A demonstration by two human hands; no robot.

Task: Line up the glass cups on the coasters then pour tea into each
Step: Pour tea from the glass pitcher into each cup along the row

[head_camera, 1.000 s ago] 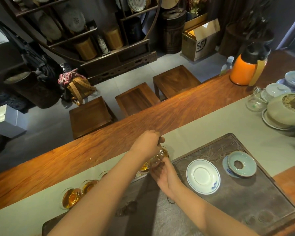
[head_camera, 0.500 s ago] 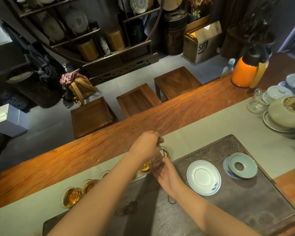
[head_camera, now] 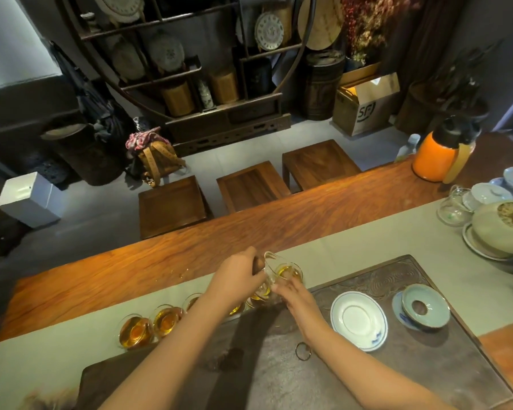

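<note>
A row of small glass cups runs along the pale cloth runner (head_camera: 353,247), each with amber tea: one cup (head_camera: 135,332) at the left end, another cup (head_camera: 166,321) beside it, a third cup (head_camera: 191,301) half hidden by my left arm. My left hand (head_camera: 237,276) grips the handle of a glass pitcher (head_camera: 283,270) holding amber tea, over the right end of the row. My right hand (head_camera: 296,297) presses its fingertips against the pitcher's lower side. A further cup (head_camera: 261,294) sits just beneath. Any coasters are hidden under the cups.
A dark carved tea tray (head_camera: 382,273) carries a white saucer (head_camera: 359,319) and a blue-green strainer dish (head_camera: 425,309). An orange thermos (head_camera: 436,161), a glass jug (head_camera: 455,207) and lidded bowls (head_camera: 498,229) stand at the right. A small ring (head_camera: 302,352) lies on the tray.
The pitcher has come up a little and sits more level, its mouth now facing up. Both hands stay in nearly the same place.
</note>
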